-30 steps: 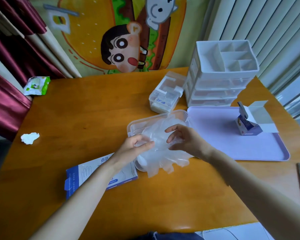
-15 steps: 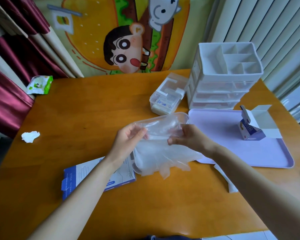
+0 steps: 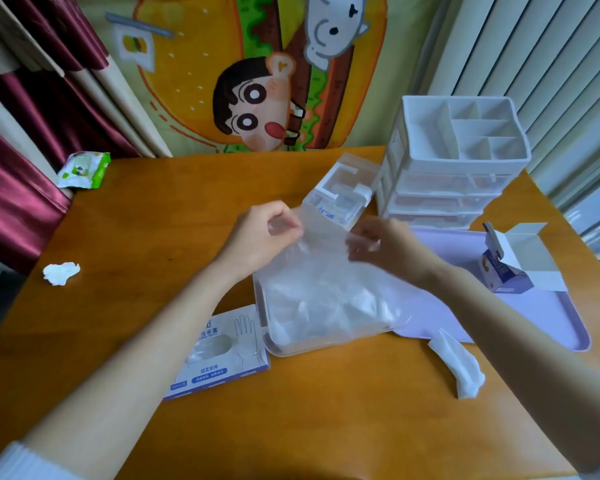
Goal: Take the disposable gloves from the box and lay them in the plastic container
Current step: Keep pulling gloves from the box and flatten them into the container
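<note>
Gloves [image 3: 326, 278] hang, apparently pinched, between grips [image 3: 257, 240] [image 3: 392, 247].

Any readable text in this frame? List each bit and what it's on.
"性手套", start hidden: glove box.
"结实耐用": same box, lower down.
Blue badges under that: too small to read.
Purple carton: lettering blurred.
Wipes pack: print unreadable.
</note>
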`<state>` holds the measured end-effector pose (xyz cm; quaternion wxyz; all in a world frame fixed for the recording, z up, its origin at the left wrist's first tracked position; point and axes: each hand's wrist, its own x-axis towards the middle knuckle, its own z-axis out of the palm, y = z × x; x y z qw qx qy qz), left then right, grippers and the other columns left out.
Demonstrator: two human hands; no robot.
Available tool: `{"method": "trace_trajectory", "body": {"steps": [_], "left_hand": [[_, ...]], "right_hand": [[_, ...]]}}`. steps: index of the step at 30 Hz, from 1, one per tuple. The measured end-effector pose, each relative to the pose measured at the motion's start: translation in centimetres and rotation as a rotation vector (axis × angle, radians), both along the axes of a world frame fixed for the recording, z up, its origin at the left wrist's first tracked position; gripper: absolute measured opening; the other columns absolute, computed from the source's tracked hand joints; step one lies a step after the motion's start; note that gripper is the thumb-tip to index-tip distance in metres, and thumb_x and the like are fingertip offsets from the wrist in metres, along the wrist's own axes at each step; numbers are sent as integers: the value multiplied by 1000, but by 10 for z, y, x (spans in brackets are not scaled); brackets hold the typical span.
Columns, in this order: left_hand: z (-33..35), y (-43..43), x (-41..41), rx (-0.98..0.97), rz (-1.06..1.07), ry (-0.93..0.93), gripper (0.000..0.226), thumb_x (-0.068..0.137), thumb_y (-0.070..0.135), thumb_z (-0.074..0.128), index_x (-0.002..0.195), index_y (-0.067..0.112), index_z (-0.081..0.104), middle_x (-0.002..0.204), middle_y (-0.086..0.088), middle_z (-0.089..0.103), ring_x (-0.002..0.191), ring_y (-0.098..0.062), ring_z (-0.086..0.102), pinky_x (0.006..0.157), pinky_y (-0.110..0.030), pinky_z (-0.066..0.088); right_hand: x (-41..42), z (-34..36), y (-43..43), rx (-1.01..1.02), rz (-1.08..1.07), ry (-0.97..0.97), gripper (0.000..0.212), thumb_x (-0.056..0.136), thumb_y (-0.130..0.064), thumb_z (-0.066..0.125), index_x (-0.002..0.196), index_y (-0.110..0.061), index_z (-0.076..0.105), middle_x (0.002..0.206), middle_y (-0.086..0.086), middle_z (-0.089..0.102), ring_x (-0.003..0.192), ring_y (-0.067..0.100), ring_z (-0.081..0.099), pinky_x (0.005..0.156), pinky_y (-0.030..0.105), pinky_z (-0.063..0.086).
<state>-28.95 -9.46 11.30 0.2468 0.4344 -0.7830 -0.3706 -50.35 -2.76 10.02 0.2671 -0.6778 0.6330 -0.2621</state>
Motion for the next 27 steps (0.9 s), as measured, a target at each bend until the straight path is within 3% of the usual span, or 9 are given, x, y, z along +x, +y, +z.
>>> {"method": "trace_trajectory", "body": {"steps": [2, 4, 6, 8, 13, 16, 19, 23, 27], "left_hand": [[6, -2, -2, -143, 64, 77, 9, 87, 14, 66, 81, 18, 61, 84, 12, 61, 84, 2, 55, 72, -3, 38], [10, 0, -2, -270, 70, 155, 9, 86, 6, 66, 82, 12, 60, 87, 5, 59, 89, -3, 55, 78, -5, 40], [8, 5, 0, -355, 31, 203, 13, 83, 1, 66, 80, 11, 59, 89, 1, 58, 92, 0, 53, 85, -7, 39], [-6, 11, 5, -373, -18, 179, 11, 81, 3, 65, 76, 9, 58, 91, -3, 57, 93, 7, 49, 90, -4, 33], [-51, 20, 17, -324, -176, -215, 23, 80, -2, 67, 72, 14, 53, 91, 1, 51, 97, -12, 44, 102, -27, 29], [-66, 22, 13, -387, -351, -491, 21, 88, 6, 58, 79, 22, 47, 99, 5, 45, 109, -13, 37, 102, -25, 24], [-78, 18, 4, -399, -424, -701, 18, 91, 7, 53, 86, 24, 50, 107, 4, 43, 123, -19, 30, 109, -30, 17], [-84, 13, -7, -372, -525, -1013, 30, 86, -6, 50, 103, 17, 60, 117, -2, 46, 118, -24, 37, 98, -30, 26], [-79, 14, -15, -191, -561, -1167, 40, 91, -7, 46, 123, 15, 58, 132, -7, 48, 127, -27, 37, 103, -31, 27]], "right_hand": [[-2, 11, -1, -231, -212, -9, 21, 80, -2, 68, 76, -18, 55, 70, -19, 55, 66, -4, 53, 60, 8, 38], [0, 18, 4, -486, -302, -17, 16, 78, 6, 60, 81, -9, 56, 74, -8, 58, 70, 9, 52, 64, 21, 41], [2, 17, 14, -667, -264, 76, 19, 71, 12, 55, 80, -5, 57, 78, 2, 59, 74, 17, 48, 63, 26, 38], [2, 4, 25, -704, -163, 187, 19, 72, 12, 56, 81, -5, 58, 79, 5, 58, 76, 18, 46, 62, 28, 37], [1, -55, 38, -412, 33, 312, 32, 74, 15, 62, 91, -12, 63, 87, 2, 60, 82, 17, 46, 56, 30, 38], [6, -79, 33, -263, 149, 341, 37, 72, 15, 61, 94, -15, 64, 92, 0, 61, 85, 18, 50, 56, 31, 47], [10, -91, 22, -103, 183, 313, 34, 80, 10, 56, 100, -15, 65, 98, 1, 61, 93, 23, 54, 72, 36, 50], [14, -98, 7, 218, 225, 306, 30, 90, -7, 59, 116, -21, 60, 114, -2, 57, 109, 17, 49, 89, 27, 43], [12, -83, -2, 680, 313, 196, 46, 86, -40, 66, 127, -23, 54, 124, -5, 57, 112, 11, 51, 98, 25, 39]]}}
